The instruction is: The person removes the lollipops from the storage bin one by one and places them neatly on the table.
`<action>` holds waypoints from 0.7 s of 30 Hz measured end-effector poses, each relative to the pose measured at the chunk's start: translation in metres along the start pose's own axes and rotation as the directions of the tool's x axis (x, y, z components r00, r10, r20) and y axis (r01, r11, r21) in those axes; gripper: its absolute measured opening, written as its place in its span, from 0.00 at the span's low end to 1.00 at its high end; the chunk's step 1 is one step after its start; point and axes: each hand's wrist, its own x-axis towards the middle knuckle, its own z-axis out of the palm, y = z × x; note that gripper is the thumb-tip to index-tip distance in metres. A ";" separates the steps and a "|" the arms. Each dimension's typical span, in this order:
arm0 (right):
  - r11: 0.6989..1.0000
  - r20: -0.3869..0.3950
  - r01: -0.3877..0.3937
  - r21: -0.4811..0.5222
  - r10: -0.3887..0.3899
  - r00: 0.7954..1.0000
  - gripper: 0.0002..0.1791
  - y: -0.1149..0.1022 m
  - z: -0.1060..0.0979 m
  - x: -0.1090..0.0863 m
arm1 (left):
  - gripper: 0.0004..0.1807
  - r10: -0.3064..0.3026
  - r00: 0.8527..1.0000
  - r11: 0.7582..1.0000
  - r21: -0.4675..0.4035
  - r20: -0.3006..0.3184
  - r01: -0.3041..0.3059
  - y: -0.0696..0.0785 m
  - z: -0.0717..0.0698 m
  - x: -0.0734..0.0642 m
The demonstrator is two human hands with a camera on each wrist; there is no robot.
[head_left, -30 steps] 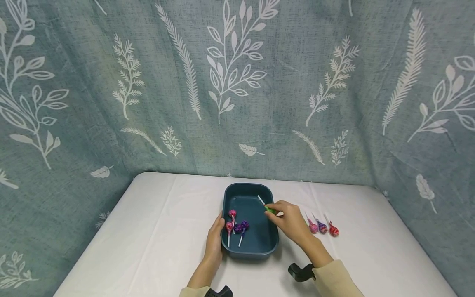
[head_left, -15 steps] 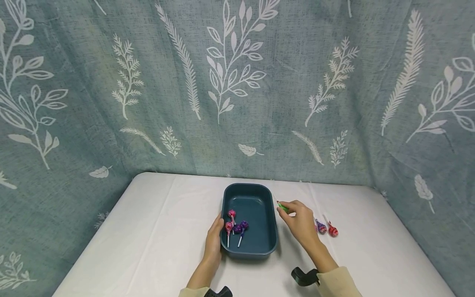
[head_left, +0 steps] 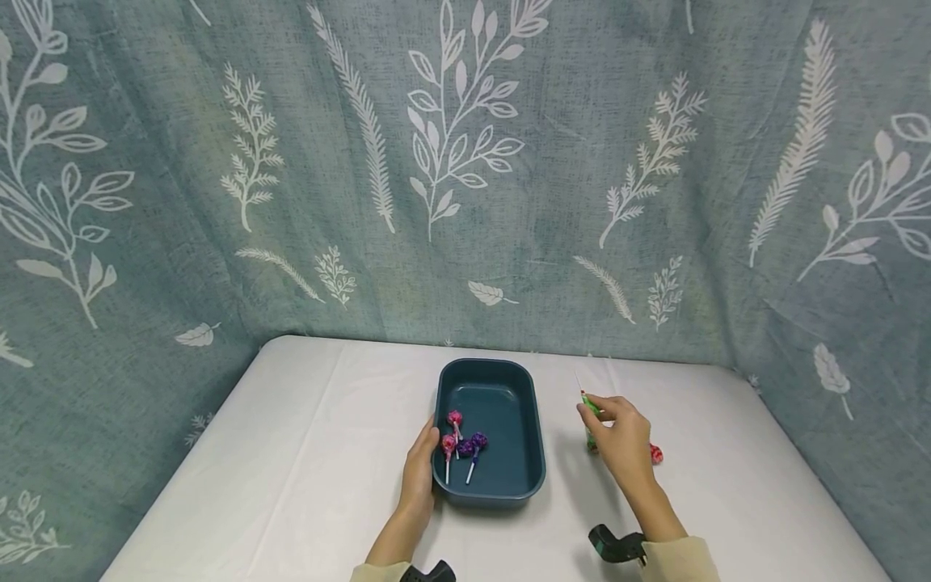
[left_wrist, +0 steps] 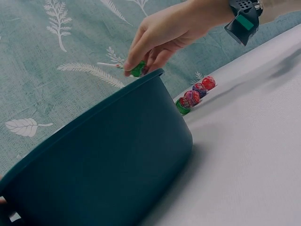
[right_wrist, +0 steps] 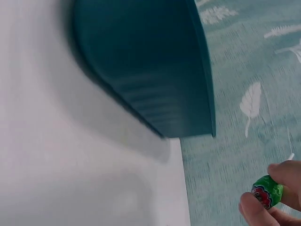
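In the head view my left hand holds the left side of a dark teal plastic tub, its thumb at the rim. Inside the tub, toward its left, lie pink lollipops and purple lollipops. My right hand is raised to the right of the tub. Its thumb and fingers pinch a green-wrapped lollipop, whose white stick points up and away. Below that hand, a row on the table has another green lollipop, a pink one, a purple one and a red one.
A white cloth covers the table. Behind it and at both sides hangs a blue-green curtain with white leaf prints. A black camera mount sits on the right wrist, and part of another shows at the left wrist.
My right hand has moved right, from over the tub's right rim to above the row of lollipops, still pinching the green lollipop. The left hand and tub have stayed in place.
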 end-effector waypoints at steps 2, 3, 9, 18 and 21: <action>1.000 -0.013 -0.021 -0.008 0.021 1.000 0.11 0.005 -0.005 0.000 | 0.27 -0.001 1.000 1.000 0.002 0.002 0.001 0.001 0.000 0.000; 0.999 -0.018 -0.030 -0.014 0.030 0.999 0.11 0.008 -0.008 0.000 | 0.28 -0.003 1.000 1.000 0.005 0.003 0.003 0.001 0.000 0.000; 0.995 -0.073 -0.075 -0.060 0.071 0.995 0.11 0.027 -0.026 0.000 | 0.28 -0.009 1.000 1.000 0.003 0.009 0.009 0.000 -0.001 0.000; 0.967 -0.102 -0.225 -0.122 0.213 0.972 0.14 0.048 -0.055 -0.002 | 0.28 -0.015 1.000 1.000 0.011 -0.003 0.015 0.000 -0.001 0.001; 0.952 -0.087 -0.272 -0.143 0.261 0.961 0.15 0.056 -0.061 -0.004 | 0.28 -0.014 1.000 1.000 0.013 -0.006 0.014 0.000 -0.001 0.002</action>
